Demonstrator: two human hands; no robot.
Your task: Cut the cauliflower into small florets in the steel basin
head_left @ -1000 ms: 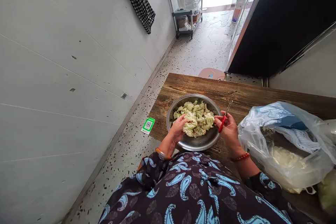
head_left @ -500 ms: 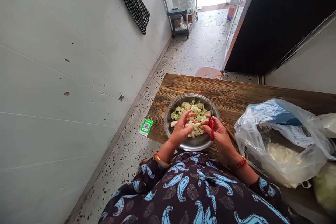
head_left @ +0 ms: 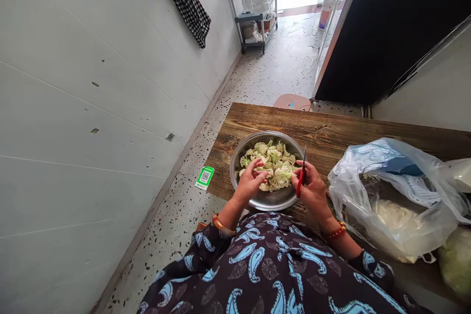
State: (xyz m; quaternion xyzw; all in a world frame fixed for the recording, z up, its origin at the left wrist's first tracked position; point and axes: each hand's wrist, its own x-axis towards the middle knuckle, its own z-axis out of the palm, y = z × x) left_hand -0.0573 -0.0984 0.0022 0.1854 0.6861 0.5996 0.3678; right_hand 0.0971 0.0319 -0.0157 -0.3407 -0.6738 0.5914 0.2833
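A steel bowl (head_left: 271,205) of cut cauliflower florets (head_left: 273,153) stands on the wooden table in front of me. Over the bowl's left side, my left hand (head_left: 250,182) has its thumb and fingers apart, with nothing seen between them. At the right rim, my right hand (head_left: 312,189) holds red-handled scissors (head_left: 300,184), their blades pointing up and away from me. The right fingertips meet a pale green floret stem (head_left: 286,174) above the pile; whether they pinch it is hard to tell.
Right of the bowl lies an open clear plastic bag (head_left: 397,206) with pale contents on the wooden table (head_left: 272,117). A green QR card (head_left: 204,178) sits at the table's left edge. Beyond are a pink stool (head_left: 292,101), a shelf cart (head_left: 250,17) and a white wall (head_left: 91,167).
My hands have moved apart: the left slightly left, the right to the right with the scissors. More of the florets between them shows now.
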